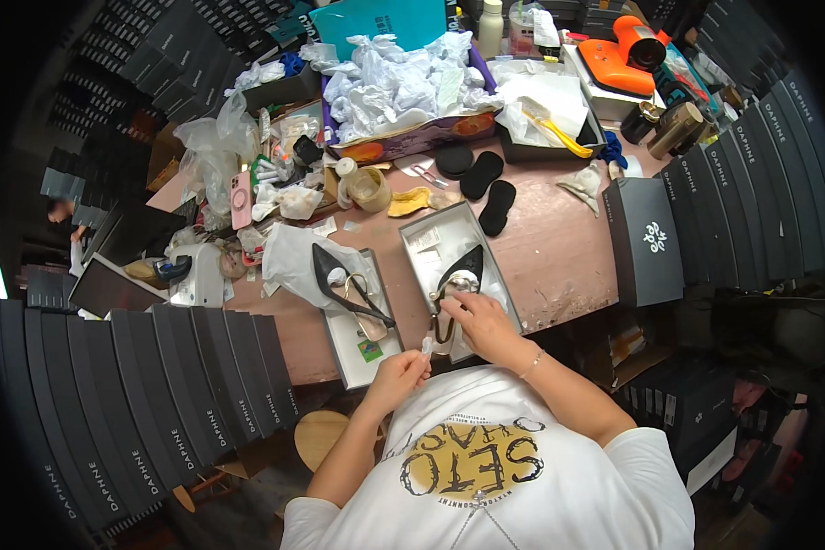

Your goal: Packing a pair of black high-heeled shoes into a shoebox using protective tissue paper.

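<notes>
Pinching small white packet (425, 346), left hand (396, 374) raised; right hand (475, 318) on black shoe (461, 272).

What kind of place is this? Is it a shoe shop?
More likely a shoe packing or finishing workroom than a shop. Rows of dark shoe boxes ring a cluttered worktable, black pointed shoes lie in open boxes, and a heap of white wrapping paper sits behind.

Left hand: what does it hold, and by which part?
The left hand pinches a small clear packet by its lower end, near the box.
</notes>
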Demonstrator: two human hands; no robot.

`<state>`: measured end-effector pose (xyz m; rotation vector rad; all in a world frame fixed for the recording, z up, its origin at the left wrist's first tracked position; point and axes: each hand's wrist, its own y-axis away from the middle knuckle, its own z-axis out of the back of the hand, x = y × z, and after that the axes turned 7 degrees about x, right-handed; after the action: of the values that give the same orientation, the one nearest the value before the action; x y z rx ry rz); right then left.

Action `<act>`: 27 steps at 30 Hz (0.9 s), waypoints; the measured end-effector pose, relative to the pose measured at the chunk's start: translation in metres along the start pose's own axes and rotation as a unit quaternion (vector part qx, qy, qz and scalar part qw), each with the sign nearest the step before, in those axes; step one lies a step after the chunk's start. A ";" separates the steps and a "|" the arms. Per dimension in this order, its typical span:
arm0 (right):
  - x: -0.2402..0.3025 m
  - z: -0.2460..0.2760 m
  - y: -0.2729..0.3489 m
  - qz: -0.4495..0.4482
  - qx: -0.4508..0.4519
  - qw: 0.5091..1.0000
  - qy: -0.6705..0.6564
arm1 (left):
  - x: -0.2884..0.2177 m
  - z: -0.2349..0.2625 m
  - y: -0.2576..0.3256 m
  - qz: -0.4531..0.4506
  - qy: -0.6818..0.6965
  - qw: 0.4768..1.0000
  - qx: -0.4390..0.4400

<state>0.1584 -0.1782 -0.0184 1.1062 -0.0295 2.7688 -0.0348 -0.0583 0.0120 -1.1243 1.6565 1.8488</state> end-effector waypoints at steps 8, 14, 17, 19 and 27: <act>0.007 0.036 0.071 -0.136 0.007 0.955 -0.262 | -0.016 -0.052 -0.047 0.058 0.183 0.955 0.227; -0.090 0.052 0.244 -0.377 -0.014 0.869 0.321 | -0.010 -0.014 -0.046 -0.286 -0.142 0.908 -0.273; -0.084 0.066 0.226 -0.351 -0.058 0.905 0.234 | 0.024 0.027 -0.044 -0.193 -0.072 0.932 -0.298; -0.055 0.062 0.150 -0.320 -0.137 0.934 -0.083 | 0.041 0.041 -0.056 -0.167 0.001 0.950 -0.263; -0.060 -0.019 -0.036 -0.121 -0.149 0.977 -0.091 | 0.040 0.001 -0.065 -0.080 -0.016 0.992 -0.093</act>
<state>0.1944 -0.1495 -0.0750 1.1865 -0.3006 2.3485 -0.0097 -0.0519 -0.0600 -1.2558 1.3550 1.9371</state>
